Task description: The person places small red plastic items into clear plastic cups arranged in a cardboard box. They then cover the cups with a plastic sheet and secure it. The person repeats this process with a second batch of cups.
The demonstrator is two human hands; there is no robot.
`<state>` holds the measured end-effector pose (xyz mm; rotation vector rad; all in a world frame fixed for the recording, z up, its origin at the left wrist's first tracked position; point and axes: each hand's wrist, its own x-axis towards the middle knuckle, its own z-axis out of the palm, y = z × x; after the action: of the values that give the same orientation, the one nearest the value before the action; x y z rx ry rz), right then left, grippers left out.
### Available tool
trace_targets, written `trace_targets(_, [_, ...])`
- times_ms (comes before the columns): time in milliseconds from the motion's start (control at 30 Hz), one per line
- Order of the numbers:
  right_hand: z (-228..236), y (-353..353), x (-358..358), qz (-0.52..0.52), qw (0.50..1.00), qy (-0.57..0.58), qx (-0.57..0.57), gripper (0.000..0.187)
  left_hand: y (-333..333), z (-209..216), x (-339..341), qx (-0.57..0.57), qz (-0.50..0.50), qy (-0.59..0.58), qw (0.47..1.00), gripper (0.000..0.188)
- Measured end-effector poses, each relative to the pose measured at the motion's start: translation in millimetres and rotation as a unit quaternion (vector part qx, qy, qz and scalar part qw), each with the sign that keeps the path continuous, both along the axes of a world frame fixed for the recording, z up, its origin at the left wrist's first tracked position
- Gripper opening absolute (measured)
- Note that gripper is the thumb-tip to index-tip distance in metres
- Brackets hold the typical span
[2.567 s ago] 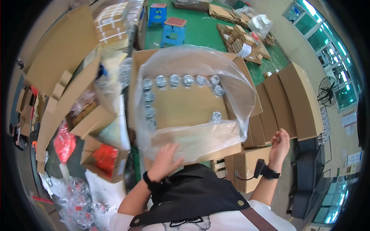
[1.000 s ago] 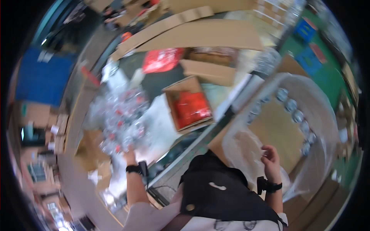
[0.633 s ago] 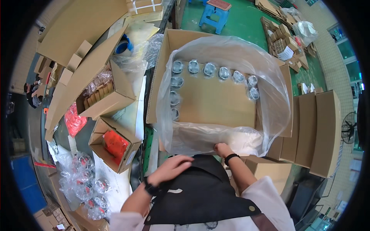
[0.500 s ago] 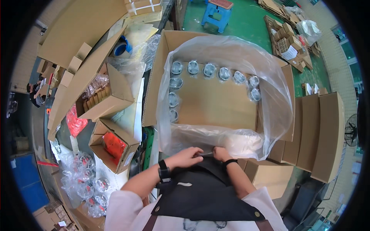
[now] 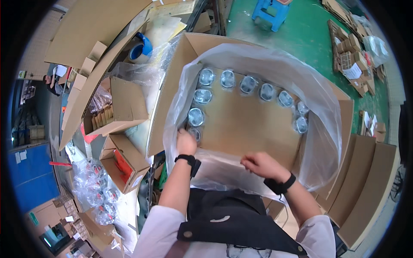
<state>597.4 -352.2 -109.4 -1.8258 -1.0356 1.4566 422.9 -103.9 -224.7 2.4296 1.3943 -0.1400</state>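
A large cardboard box [image 5: 170, 96] in front of me is lined with a clear plastic bag [image 5: 318, 142]. Along its left, far and right sides stand several silvery metal parts, like pistons, in clear film, such as this wrapped metal part [image 5: 248, 84]. My left hand [image 5: 186, 142] reaches into the left near corner, against the liner and beside the nearest wrapped part [image 5: 195, 133]; its fingertips are hidden. Over the box's near side hovers my right hand [image 5: 262, 164], fingers curled in, with nothing visible in them. A brown cardboard sheet [image 5: 245, 122] covers the bottom.
To the left, a small carton [image 5: 124, 167] holds a red packet, and another carton [image 5: 129, 101] holds cardboard dividers. Bagged metal parts [image 5: 94, 189] lie heaped near them. Blue tape [image 5: 140, 50] sits farther back. Tall cardboard pieces [image 5: 365, 185] stand at right; a blue stool [image 5: 272, 13] is beyond.
My left hand has moved forward into the box's left near corner. My right hand has left the bag's near edge and risen over the box. The bag's near side now lies lower, and the view has shifted.
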Motion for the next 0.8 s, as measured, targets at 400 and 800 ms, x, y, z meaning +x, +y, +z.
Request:
trace_targets(400, [-99.7, 106.5, -3.4, -0.103, 0.965, -0.238, -0.037, 0.029, -15.3, -22.9, 54.8, -0.567, 0.064, -0.272, 0.775, 0.028])
trace_targets(800, [-67.9, -10.0, 3.3, -0.492, 0.866, -0.073, -0.057, 0.01, -52.1, -15.4, 80.5, -0.51, 0.113, -0.352, 0.777, 0.021])
